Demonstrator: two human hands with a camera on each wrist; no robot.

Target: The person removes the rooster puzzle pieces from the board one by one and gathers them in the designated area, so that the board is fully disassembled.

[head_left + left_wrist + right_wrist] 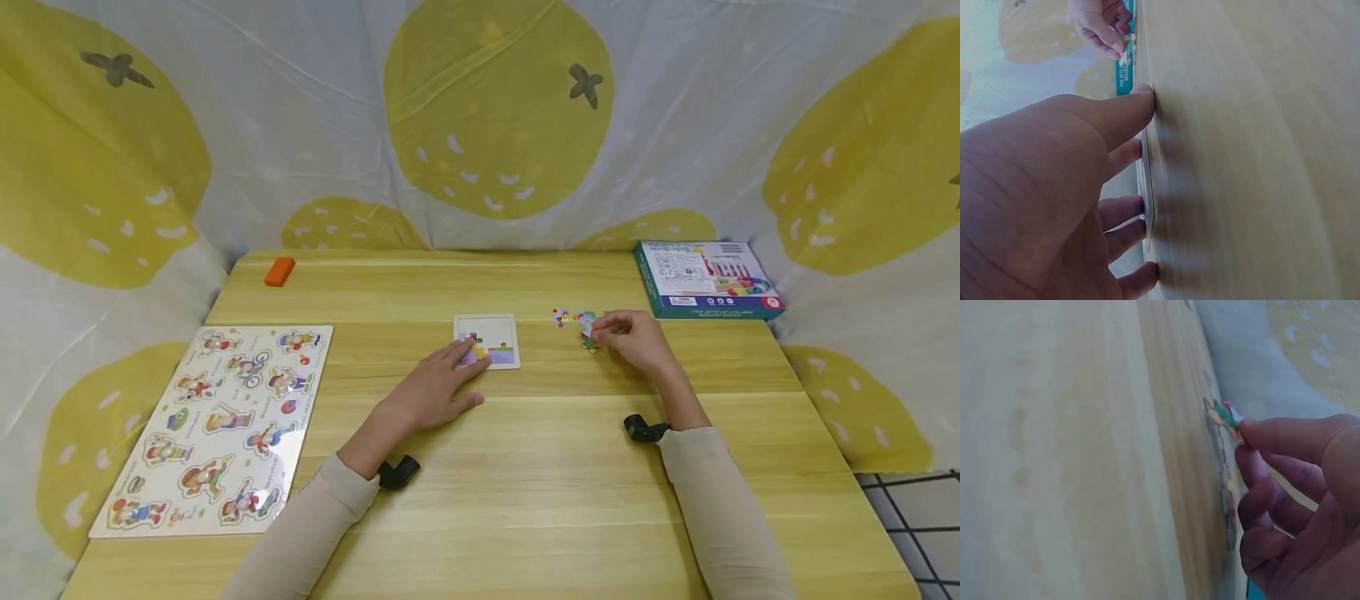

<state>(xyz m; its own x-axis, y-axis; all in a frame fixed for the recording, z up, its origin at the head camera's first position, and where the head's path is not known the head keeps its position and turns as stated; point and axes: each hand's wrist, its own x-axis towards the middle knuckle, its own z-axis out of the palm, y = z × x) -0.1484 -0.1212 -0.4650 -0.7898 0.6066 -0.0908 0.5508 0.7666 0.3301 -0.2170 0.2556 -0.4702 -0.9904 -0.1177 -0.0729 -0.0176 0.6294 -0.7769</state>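
A small white puzzle frame point(497, 320) lies mid-table, its lower part filled with coloured pieces. My left hand point(435, 387) rests on its lower left side with straight, spread fingers; in the left wrist view the fingertips point(1132, 209) touch the frame's edge and the table. To the right, my right hand point(633, 340) pinches a jigsaw piece point(1227, 417), partly green, between thumb and finger, just above the table. Beside that hand lie several loose jigsaw pieces point(561, 317), some hidden behind the fingers.
At the left lies a white board point(247, 392) with cartoon figures. An orange block point(280, 272) sits at the back left. A flat box with a green edge point(708, 279) stands at the back right. Patterned cloth point(495, 108) hangs behind the table.
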